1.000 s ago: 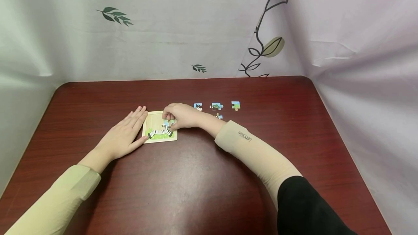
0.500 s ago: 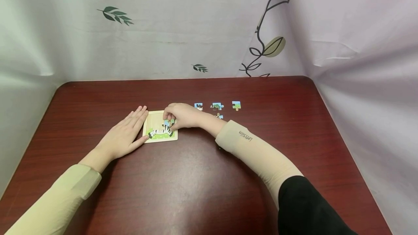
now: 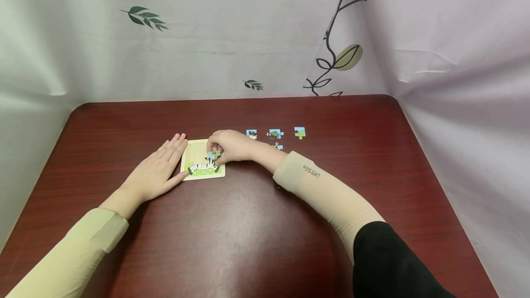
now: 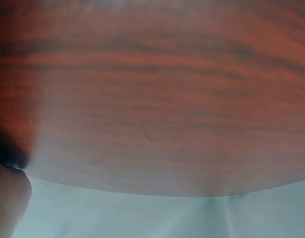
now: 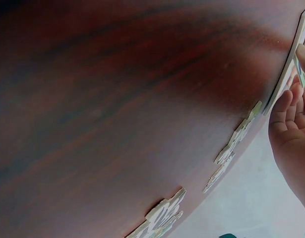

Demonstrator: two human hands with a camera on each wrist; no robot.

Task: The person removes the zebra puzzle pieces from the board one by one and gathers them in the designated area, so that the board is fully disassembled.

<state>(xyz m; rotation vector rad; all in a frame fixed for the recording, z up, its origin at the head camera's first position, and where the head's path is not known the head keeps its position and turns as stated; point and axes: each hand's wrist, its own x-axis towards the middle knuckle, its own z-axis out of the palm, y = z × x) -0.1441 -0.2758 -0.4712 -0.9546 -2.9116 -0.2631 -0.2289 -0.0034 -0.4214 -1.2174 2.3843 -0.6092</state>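
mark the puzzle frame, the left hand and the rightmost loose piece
Puzzle frame (image 3: pixel 195 151), head view: bare wood inside its rim
Left hand (image 3: pixel 154 172), head view: back of the hand
Rightmost loose piece (image 3: pixel 300 131), head view: printed face

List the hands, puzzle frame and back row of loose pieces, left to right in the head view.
Left hand, puzzle frame, right hand, piece with black-and-white print, piece with dark green print, blue-and-light-green piece.

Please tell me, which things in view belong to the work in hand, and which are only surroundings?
Belong to the work:
puzzle tray, partly filled
puzzle piece pinched by the right hand
loose pieces to the tray's right

Only surroundings:
table
leaf-patterned cloth
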